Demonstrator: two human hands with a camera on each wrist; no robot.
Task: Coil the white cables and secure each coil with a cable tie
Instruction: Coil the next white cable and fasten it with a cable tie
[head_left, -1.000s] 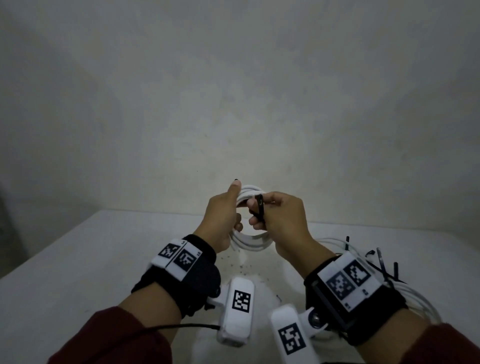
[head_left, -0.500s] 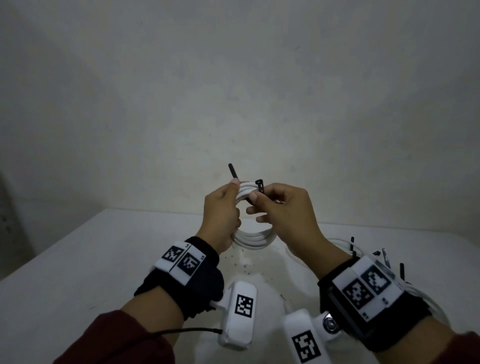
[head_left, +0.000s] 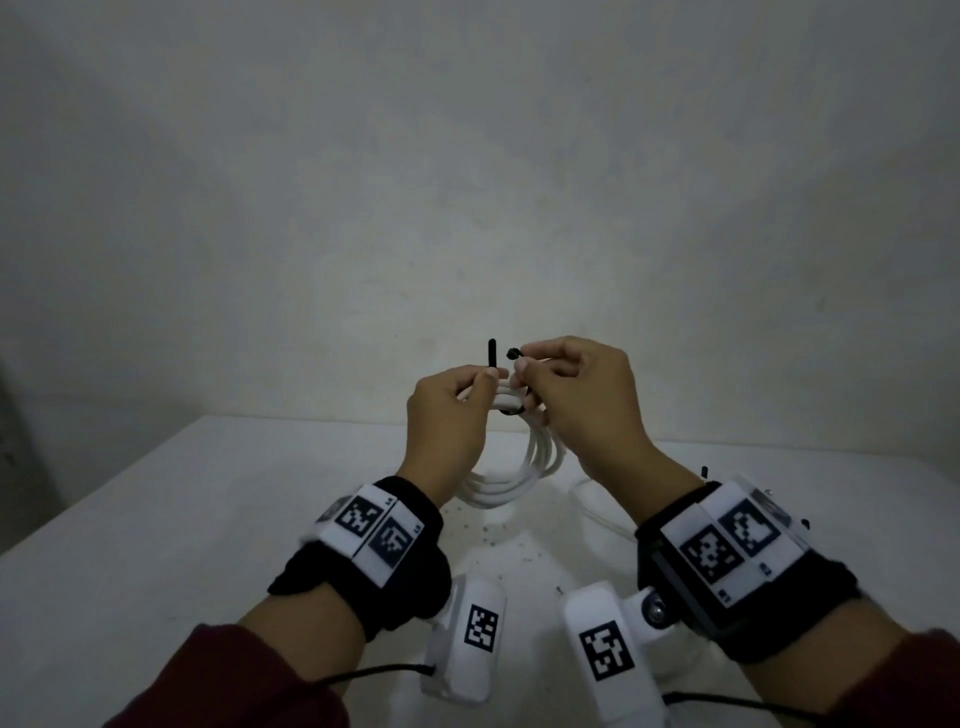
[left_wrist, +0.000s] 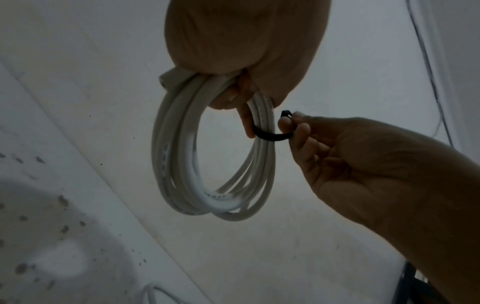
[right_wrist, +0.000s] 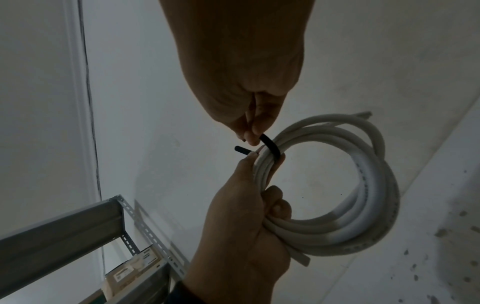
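Observation:
A coil of white cable (head_left: 524, 470) (left_wrist: 207, 164) (right_wrist: 363, 195) hangs in the air above the white table (head_left: 156, 519). My left hand (head_left: 452, 410) (right_wrist: 249, 222) grips the top of the coil, fingers curled round the strands. A black cable tie (head_left: 491, 353) (left_wrist: 270, 135) (right_wrist: 270, 147) loops under the bundle; its tail end sticks up by my left thumb. My right hand (head_left: 576, 384) (left_wrist: 298, 127) (right_wrist: 249, 131) pinches the tie's head end between thumb and forefinger, just right of the coil.
More loose white cable (head_left: 597, 519) and several black ties (head_left: 705, 473) lie on the table behind my right wrist. A grey metal shelf frame (right_wrist: 78, 222) stands at the left. A bare wall (head_left: 467, 182) rises behind the table.
Both hands have lifted the coil higher. The tie's tail now stands up beside my left thumb, and my right hand has brought the head end up next to it.

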